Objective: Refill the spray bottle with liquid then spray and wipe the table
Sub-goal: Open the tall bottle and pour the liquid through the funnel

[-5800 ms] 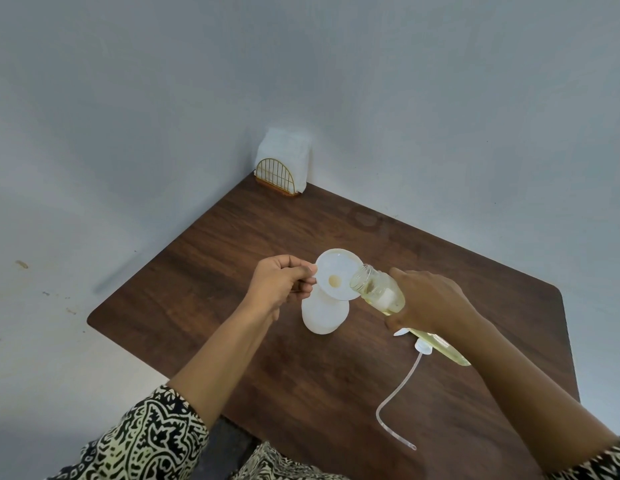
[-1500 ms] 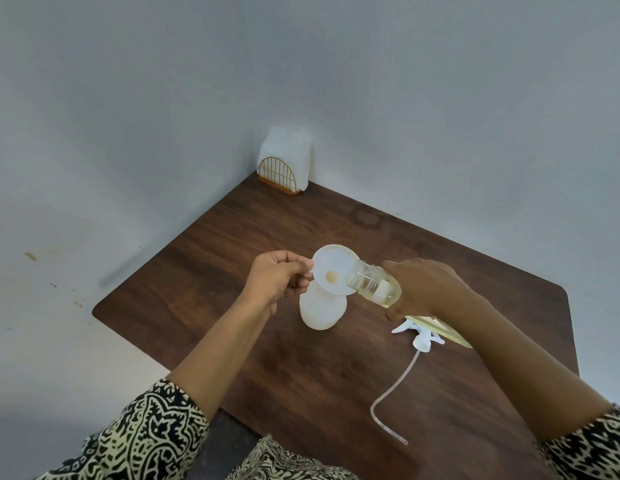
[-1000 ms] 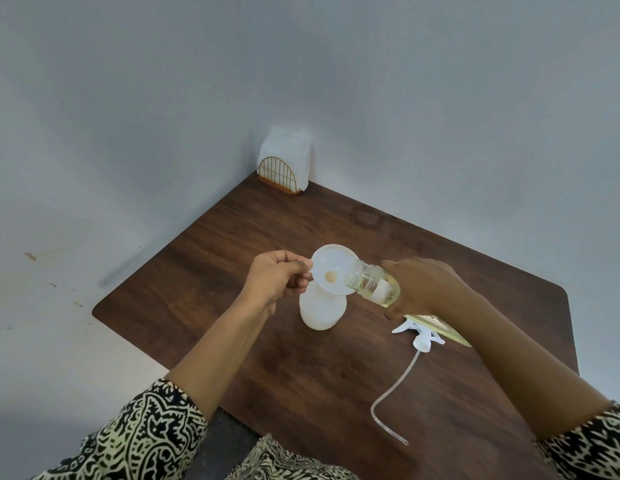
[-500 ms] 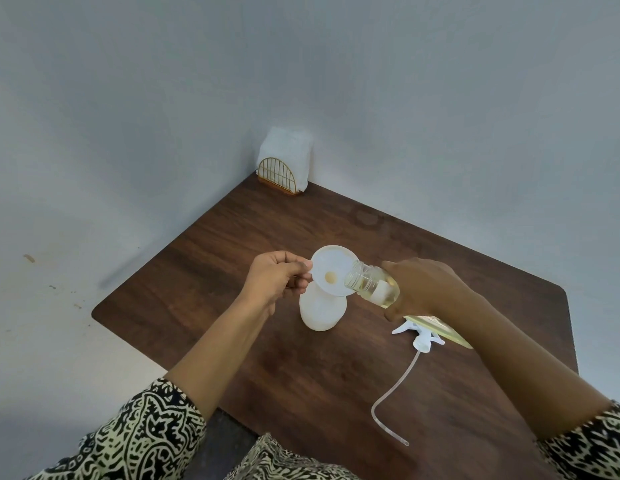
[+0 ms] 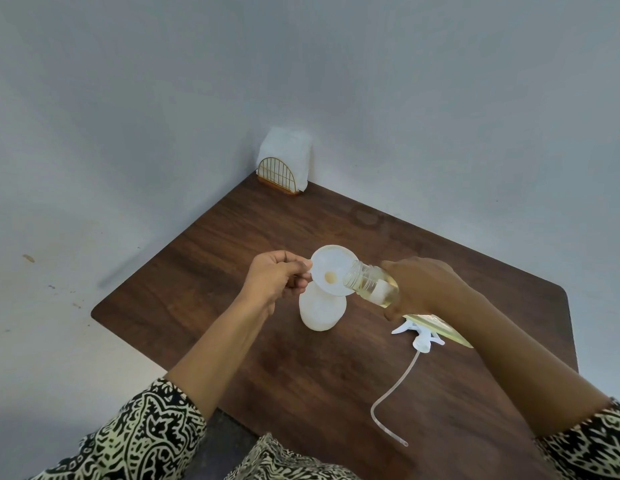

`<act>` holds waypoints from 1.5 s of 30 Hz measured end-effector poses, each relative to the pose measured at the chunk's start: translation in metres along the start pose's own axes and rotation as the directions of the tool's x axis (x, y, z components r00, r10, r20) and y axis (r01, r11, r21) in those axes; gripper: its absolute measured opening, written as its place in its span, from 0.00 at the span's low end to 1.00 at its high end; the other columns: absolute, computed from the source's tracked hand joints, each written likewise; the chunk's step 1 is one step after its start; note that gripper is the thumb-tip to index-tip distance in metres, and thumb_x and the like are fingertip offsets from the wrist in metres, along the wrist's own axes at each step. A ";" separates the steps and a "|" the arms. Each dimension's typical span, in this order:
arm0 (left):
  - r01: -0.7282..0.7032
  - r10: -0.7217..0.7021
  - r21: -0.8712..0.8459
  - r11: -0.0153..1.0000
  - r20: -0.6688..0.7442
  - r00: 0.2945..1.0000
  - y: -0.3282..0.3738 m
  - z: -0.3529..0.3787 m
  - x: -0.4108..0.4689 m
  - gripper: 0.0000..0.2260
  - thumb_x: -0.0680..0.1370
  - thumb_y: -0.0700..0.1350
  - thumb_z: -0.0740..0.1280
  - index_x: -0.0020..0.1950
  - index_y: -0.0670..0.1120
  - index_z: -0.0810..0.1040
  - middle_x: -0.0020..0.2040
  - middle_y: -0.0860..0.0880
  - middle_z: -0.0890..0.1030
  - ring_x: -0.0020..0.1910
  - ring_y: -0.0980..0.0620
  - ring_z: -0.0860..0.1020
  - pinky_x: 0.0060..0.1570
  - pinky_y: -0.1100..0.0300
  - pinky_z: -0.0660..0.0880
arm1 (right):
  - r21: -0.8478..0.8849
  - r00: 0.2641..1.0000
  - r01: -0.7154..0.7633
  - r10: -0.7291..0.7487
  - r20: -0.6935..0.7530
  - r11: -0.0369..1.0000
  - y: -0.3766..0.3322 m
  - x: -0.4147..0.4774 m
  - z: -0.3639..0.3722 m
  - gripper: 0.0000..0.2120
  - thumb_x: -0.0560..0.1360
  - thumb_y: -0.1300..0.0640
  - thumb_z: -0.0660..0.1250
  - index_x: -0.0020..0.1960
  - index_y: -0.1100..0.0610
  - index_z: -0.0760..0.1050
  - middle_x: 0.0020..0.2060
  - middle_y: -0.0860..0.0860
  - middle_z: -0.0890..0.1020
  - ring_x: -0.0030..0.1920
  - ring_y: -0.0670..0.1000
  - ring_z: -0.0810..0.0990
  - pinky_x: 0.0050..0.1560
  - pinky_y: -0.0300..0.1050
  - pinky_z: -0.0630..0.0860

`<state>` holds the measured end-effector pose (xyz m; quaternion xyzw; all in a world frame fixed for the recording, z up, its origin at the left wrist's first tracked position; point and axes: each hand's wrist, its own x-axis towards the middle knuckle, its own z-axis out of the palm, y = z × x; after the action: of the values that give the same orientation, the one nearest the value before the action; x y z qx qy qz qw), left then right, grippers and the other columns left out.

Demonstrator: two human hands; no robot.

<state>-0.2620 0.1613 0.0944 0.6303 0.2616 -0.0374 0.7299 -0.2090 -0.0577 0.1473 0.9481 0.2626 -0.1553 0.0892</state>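
head view, looking down at my hands over a dark wooden table [image 5: 336,375] set into a corner of pale walls. my left hand [image 5: 275,277] is closed in a pinch, thumb and fingertips gripping the near rim of a white funnel [image 5: 331,273], which sits tilted in the neck of the white spray bottle [image 5: 322,311]. that bottle stands upright near the middle of the table. my right hand [image 5: 424,289] is wrapped shut around a clear refill bottle [image 5: 370,284] of pale yellow liquid, tipped so its open mouth lies over the funnel's bowl; a small pool of yellow shows at the funnel's hole. just beside my right wrist, on the table, lies the white spray head [image 5: 421,336] with its thin dip tube [image 5: 391,396] curling toward me. under my forearm a yellowish flat thing [image 5: 440,329] peeks out; i cannot tell what it is. a wire napkin holder [image 5: 284,168] with white napkins stands in the far corner.
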 end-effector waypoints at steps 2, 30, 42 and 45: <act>0.000 0.000 -0.004 1.000 0.001 1.000 0.000 0.000 0.000 0.02 0.74 0.37 0.71 0.42 0.40 0.82 0.30 0.46 0.81 0.27 0.55 0.77 0.36 0.57 0.79 | 0.001 1.000 -0.001 0.001 0.005 1.000 0.000 0.001 0.000 0.25 0.61 0.42 0.73 0.54 0.49 0.71 0.44 0.46 0.81 0.44 0.50 0.78 0.46 0.46 0.77; 0.000 0.000 0.049 0.999 -0.005 1.000 0.005 0.002 0.001 0.01 0.74 0.36 0.70 0.43 0.39 0.82 0.31 0.46 0.82 0.26 0.56 0.77 0.30 0.62 0.77 | -0.011 1.000 -0.007 0.007 0.013 1.000 -0.003 -0.003 -0.001 0.24 0.62 0.41 0.72 0.54 0.49 0.71 0.44 0.46 0.80 0.45 0.51 0.78 0.44 0.45 0.75; 0.008 -0.008 0.043 0.999 0.011 1.000 0.005 0.001 0.002 0.02 0.74 0.35 0.70 0.45 0.38 0.81 0.31 0.45 0.82 0.25 0.56 0.77 0.32 0.62 0.79 | -0.027 0.998 -0.015 0.016 0.052 1.000 -0.005 -0.001 -0.005 0.26 0.62 0.40 0.72 0.55 0.50 0.71 0.45 0.46 0.80 0.46 0.51 0.78 0.45 0.46 0.76; 0.005 -0.005 0.041 0.999 0.016 1.000 0.004 0.001 0.002 0.01 0.74 0.35 0.70 0.44 0.38 0.81 0.31 0.45 0.81 0.25 0.56 0.76 0.32 0.61 0.79 | -0.028 0.999 -0.016 0.017 0.046 0.999 -0.005 -0.001 -0.004 0.26 0.62 0.40 0.72 0.55 0.49 0.72 0.45 0.46 0.80 0.45 0.50 0.78 0.43 0.44 0.75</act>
<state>-0.2582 0.1622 0.0969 0.6440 0.2566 -0.0496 0.7190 -0.2115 -0.0535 0.1511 0.9451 0.2549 -0.1725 0.1098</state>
